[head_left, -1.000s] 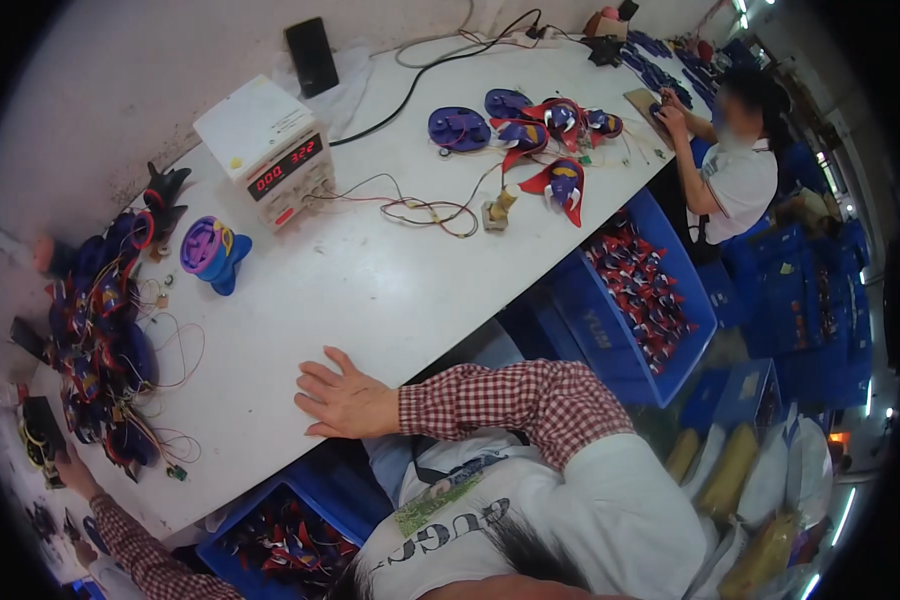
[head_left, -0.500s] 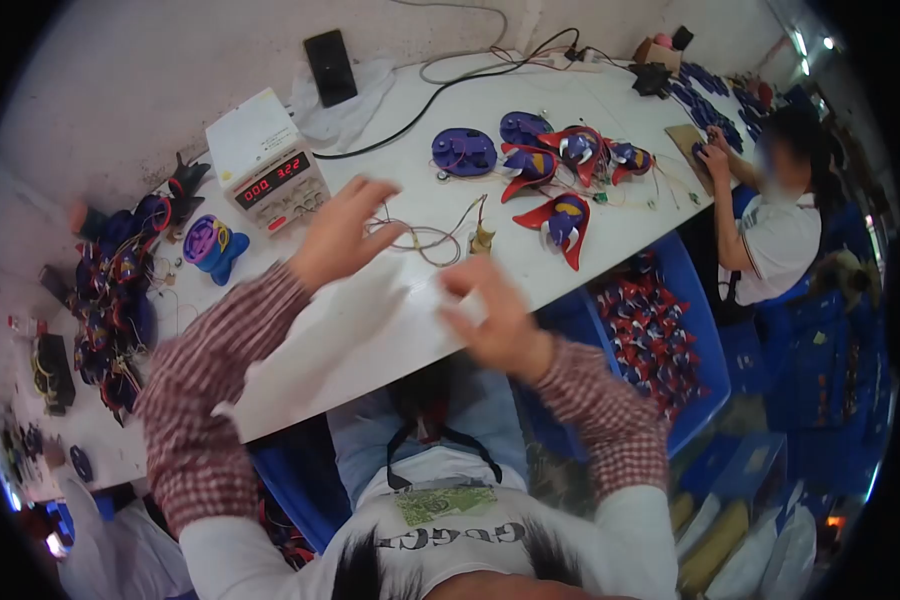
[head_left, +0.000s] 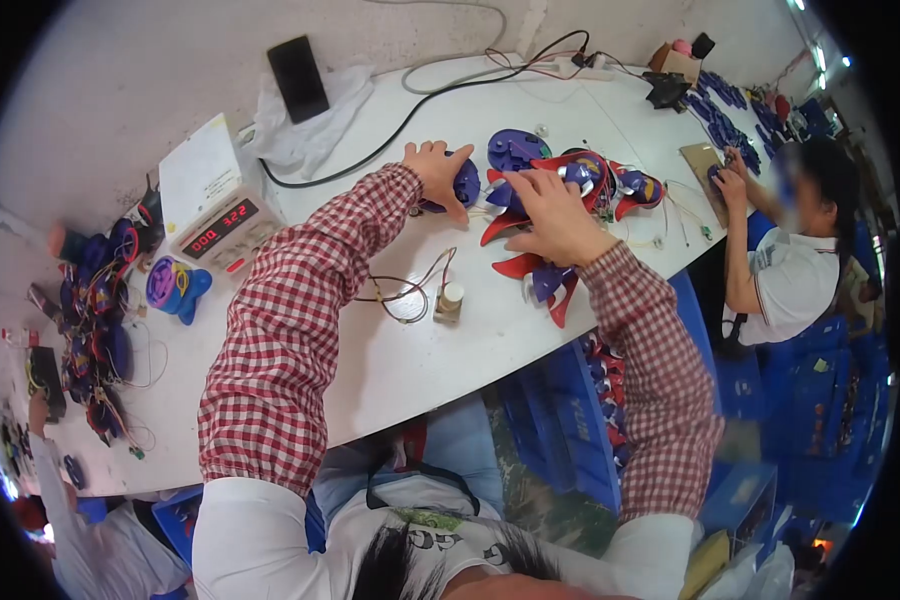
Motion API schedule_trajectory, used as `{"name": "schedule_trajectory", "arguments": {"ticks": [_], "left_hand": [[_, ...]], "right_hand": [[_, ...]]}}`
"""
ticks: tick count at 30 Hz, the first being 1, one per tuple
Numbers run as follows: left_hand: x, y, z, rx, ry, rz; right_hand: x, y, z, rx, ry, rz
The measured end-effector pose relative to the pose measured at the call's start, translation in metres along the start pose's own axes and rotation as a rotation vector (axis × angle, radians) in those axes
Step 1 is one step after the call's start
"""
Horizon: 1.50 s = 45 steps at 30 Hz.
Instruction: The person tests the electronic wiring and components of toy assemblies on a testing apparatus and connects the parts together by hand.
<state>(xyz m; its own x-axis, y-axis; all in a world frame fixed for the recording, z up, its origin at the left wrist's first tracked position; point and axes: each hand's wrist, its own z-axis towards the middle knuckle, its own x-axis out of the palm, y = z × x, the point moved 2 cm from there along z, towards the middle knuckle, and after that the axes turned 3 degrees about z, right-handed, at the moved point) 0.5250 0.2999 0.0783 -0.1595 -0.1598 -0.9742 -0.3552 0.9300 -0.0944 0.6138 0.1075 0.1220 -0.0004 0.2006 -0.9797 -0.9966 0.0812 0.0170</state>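
My left hand [head_left: 434,180] is curled around the near side of a purple oval plastic base [head_left: 465,184], thumb and fingers at its rim. My right hand [head_left: 560,218] reaches over a red and purple toy part [head_left: 500,226], fingers on its top and thumb at its side; the palm hides some of it. Just below that hand lies another red and purple part [head_left: 545,280]. A second purple base [head_left: 517,150] sits behind, between the hands. Closer to me stands a small pale cylindrical piece [head_left: 449,302] beside a loop of thin wire [head_left: 402,300].
A power supply [head_left: 215,232] with red digits stands left, near a purple wired part [head_left: 173,288] and a heap of wired parts [head_left: 95,300]. A phone [head_left: 298,78] lies at the back. A blue crate [head_left: 570,420] is below the edge. Right, a co-worker [head_left: 790,240] handles a part.
Both hands have moved forward and right across the table, onto the purple base and the red and purple part. The view has shifted slightly. A hand has appeared at far left.
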Motion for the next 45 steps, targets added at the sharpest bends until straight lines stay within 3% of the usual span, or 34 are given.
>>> {"name": "schedule_trajectory", "arguments": {"ticks": [6, 10, 13, 15, 20, 25, 28, 30, 35, 40, 45], "left_hand": [[0.005, 0.005, -0.002, -0.025, -0.007, 0.041], [0.005, 0.014, -0.009, -0.020, -0.037, 0.018], [0.001, 0.028, -0.018, -0.026, -0.105, 0.006], [-0.006, 0.038, -0.025, -0.028, -0.178, -0.003], [-0.044, 0.061, -0.056, -0.004, -0.414, 0.036], [-0.108, 0.078, -0.099, -0.001, -0.701, 0.152], [-0.147, 0.083, -0.123, 0.001, -0.783, 0.047], [-0.170, 0.082, -0.137, -0.044, -0.852, 0.200], [-0.207, 0.068, -0.176, -0.346, -0.725, 0.037], [-0.227, 0.051, -0.202, -0.357, -0.748, 0.038], [-0.243, 0.035, -0.204, -0.443, -0.606, -0.067]], "right_hand": [[0.021, -0.006, 0.029, 0.113, 0.312, -0.186], [0.016, -0.022, 0.029, 0.172, 0.388, 0.196], [0.003, -0.043, 0.017, 0.149, 0.263, 0.447], [-0.009, -0.053, 0.010, 0.264, -0.001, 0.795], [0.003, -0.060, -0.006, 0.423, -0.179, 0.609], [0.023, -0.062, -0.017, 0.392, -0.296, 0.352], [0.024, -0.052, -0.019, 0.366, -0.197, 0.227], [0.023, -0.045, -0.017, 0.343, -0.098, 0.095], [0.019, -0.036, -0.010, 0.546, 0.088, 0.036], [0.018, -0.016, -0.007, 0.656, 0.026, -0.146], [0.028, -0.008, -0.009, 0.404, -0.170, 0.188]]}}
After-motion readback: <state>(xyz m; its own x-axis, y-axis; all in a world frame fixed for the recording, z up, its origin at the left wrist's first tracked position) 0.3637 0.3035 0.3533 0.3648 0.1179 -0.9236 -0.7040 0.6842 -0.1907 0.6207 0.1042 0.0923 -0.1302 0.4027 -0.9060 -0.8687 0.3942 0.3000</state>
